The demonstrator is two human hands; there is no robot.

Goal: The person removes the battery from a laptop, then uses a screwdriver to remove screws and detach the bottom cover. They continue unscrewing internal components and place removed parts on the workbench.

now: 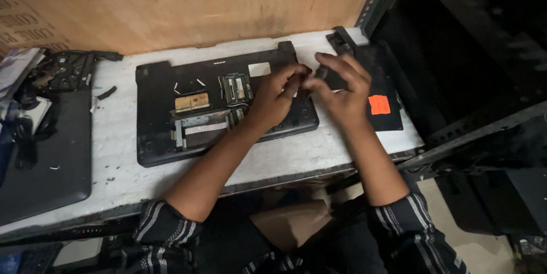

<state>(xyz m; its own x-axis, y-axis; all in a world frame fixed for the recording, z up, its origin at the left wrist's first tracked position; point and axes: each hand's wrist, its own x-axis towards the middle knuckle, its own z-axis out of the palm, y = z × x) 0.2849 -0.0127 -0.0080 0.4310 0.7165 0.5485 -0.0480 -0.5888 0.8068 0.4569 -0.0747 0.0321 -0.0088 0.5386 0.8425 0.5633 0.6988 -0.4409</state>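
Together, left hand [277,96] and right hand [340,88] pinch a small black part [322,73] (fingers curled) over the opened laptop [165,114].

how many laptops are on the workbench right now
2 that I can tell. An opened laptop lies bottom up mid-bench under both hands; a closed dark laptop lies at the left end. Other dark panels may be parts.

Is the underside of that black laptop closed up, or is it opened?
Opened. The laptop lies bottom-up with its memory modules and a drive bay exposed.
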